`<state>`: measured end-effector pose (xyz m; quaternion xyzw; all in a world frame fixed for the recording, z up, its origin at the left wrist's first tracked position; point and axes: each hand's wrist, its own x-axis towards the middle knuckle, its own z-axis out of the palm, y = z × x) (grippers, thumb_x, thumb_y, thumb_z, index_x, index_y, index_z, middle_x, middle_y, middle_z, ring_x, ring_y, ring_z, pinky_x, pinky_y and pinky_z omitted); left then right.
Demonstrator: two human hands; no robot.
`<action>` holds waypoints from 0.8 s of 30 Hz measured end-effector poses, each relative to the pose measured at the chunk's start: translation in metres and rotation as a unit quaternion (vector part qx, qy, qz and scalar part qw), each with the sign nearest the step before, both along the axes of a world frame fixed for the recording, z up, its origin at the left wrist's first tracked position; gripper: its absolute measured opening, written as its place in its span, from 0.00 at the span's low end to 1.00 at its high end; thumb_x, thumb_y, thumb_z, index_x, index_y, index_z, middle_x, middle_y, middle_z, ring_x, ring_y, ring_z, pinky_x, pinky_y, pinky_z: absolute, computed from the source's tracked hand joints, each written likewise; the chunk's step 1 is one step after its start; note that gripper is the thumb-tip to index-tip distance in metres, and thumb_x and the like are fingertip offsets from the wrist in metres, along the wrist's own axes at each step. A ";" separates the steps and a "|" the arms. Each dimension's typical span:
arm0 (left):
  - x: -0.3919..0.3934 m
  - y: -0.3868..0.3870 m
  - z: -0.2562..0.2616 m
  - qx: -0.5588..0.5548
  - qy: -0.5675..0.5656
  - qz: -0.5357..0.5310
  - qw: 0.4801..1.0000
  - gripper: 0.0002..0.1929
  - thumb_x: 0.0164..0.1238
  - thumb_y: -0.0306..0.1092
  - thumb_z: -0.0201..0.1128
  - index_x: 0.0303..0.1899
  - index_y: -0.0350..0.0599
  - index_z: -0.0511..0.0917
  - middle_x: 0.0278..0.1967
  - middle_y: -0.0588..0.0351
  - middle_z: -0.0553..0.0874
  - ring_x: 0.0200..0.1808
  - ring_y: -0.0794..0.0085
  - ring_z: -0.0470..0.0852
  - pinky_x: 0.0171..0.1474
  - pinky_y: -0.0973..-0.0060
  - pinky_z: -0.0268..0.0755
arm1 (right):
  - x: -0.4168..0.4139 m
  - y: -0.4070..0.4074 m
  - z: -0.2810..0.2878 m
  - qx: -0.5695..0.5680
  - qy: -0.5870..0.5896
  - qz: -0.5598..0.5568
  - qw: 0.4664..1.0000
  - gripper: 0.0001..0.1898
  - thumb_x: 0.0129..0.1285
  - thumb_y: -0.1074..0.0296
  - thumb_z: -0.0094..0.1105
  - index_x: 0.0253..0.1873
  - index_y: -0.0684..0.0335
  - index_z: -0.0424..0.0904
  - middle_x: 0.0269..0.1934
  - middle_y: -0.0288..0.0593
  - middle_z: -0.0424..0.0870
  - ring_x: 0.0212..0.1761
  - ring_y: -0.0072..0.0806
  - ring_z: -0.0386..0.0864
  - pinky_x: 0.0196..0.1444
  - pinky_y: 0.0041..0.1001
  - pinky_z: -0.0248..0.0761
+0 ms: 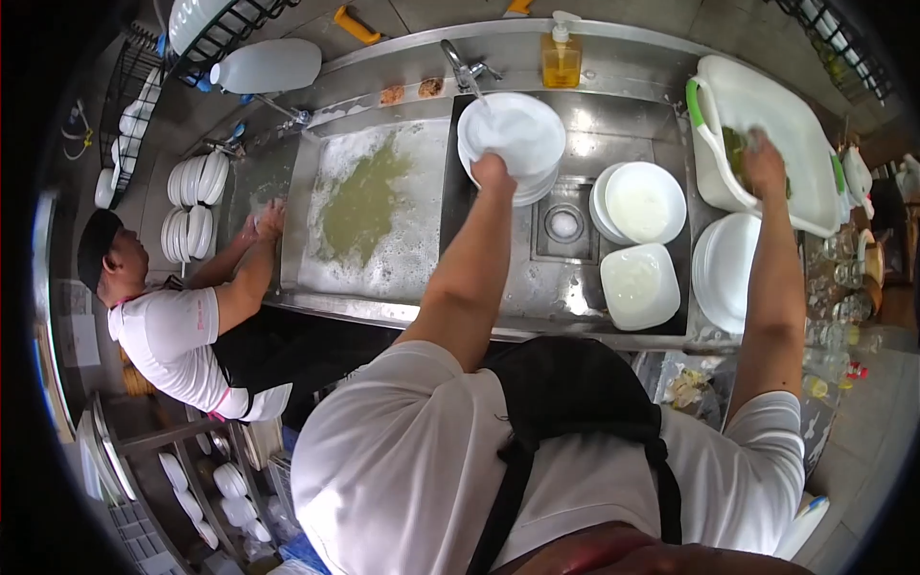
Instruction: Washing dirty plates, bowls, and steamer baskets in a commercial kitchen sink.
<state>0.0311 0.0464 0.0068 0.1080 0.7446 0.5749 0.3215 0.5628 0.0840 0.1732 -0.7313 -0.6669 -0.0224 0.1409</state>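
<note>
My left hand [492, 172] grips the near rim of a round white plate [521, 129], tilted under the running faucet [467, 72]. More white plates [537, 192] show just beneath it, over the metal sink. Inside a white plastic tub [708, 172] with green handles, my right hand [763, 165] is at a dark green thing [734, 151], perhaps a scouring pad. Blur hides whether the fingers hold it. Round white bowls [645, 201] and a squarish white bowl [640, 287] with cloudy liquid sit in the sink, right of the drain [564, 224].
A stack of white plates [726, 273] stands below the tub. Left of my sink is a basin of foamy water [359, 208]. A co-worker [165, 316] has both hands at the far left basin. A pump bottle of amber liquid [560, 57] stands on the back ledge.
</note>
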 end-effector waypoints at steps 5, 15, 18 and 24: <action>-0.047 0.009 0.051 0.016 0.276 -0.272 0.922 0.22 0.71 0.49 0.61 0.48 0.36 0.84 0.43 0.38 0.88 0.47 0.44 0.86 0.52 0.59 0.77 | -0.148 -0.049 0.023 0.237 0.116 0.168 0.950 0.23 0.63 0.59 0.58 0.63 0.50 0.76 0.46 0.54 0.85 0.48 0.52 0.83 0.50 0.43 0.76; 0.010 -0.020 0.203 0.186 0.264 -0.336 0.885 0.22 0.74 0.49 0.61 0.46 0.33 0.83 0.36 0.40 0.88 0.38 0.57 0.88 0.43 0.65 0.79 | -0.290 -0.049 -0.023 0.151 0.672 0.011 0.725 0.31 0.59 0.68 0.68 0.65 0.71 0.67 0.56 0.55 0.80 0.55 0.38 0.80 0.56 0.35 0.75; 0.025 -0.069 0.109 0.258 -0.208 -0.230 0.915 0.26 0.81 0.40 0.54 0.72 0.36 0.62 0.67 0.47 0.74 0.63 0.58 0.76 0.66 0.63 0.70 | -0.334 -0.131 -0.054 -0.030 0.784 -0.033 0.620 0.32 0.63 0.67 0.64 0.70 0.69 0.64 0.63 0.53 0.77 0.62 0.41 0.77 0.66 0.37 0.69; 0.071 -0.104 0.048 0.092 -0.363 -0.364 0.853 0.31 0.81 0.44 0.53 0.75 0.37 0.55 0.70 0.48 0.72 0.67 0.57 0.73 0.70 0.56 0.67 | -0.326 -0.180 -0.071 -0.078 0.939 -0.061 0.330 0.30 0.77 0.48 0.45 0.73 0.64 0.63 0.68 0.45 0.73 0.68 0.41 0.73 0.66 0.41 0.72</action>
